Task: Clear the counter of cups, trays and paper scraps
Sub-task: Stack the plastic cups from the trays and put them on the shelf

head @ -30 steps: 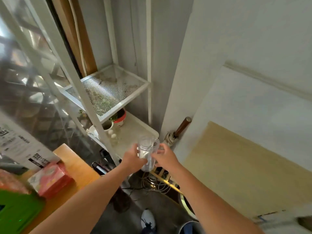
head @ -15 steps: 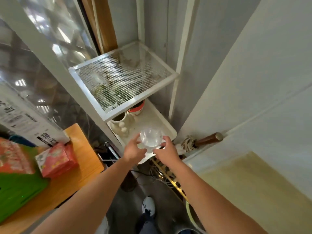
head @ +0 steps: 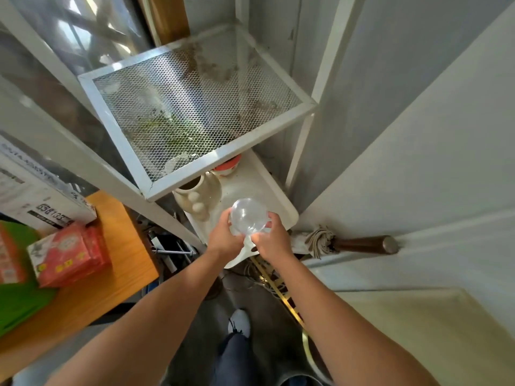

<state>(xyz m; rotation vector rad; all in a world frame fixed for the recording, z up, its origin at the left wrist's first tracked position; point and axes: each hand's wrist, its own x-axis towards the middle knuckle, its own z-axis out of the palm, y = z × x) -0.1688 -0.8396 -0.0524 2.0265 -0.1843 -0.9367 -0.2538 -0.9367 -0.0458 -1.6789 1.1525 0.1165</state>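
A clear plastic cup [head: 249, 215] is held between both hands, its open mouth turned up toward the camera. My left hand [head: 224, 238] grips its left side and my right hand [head: 271, 240] grips its right side. The cup hangs just above the front part of the white lower shelf [head: 281, 201] of a metal rack. Whether the cup touches the shelf I cannot tell.
A mesh upper shelf [head: 195, 107] juts out above the lower one. A cream pot [head: 198, 193] and a red-and-white bowl [head: 227, 165] stand on the lower shelf. A wooden counter [head: 117, 263] at left carries a red box [head: 69, 254] and green item [head: 19, 302]. A wooden-handled umbrella [head: 359, 243] leans on the wall.
The view has tilted down and closer to the rack. Both hands have carried the cup forward and lower, over the white lower shelf, and the cup's mouth now faces the camera.
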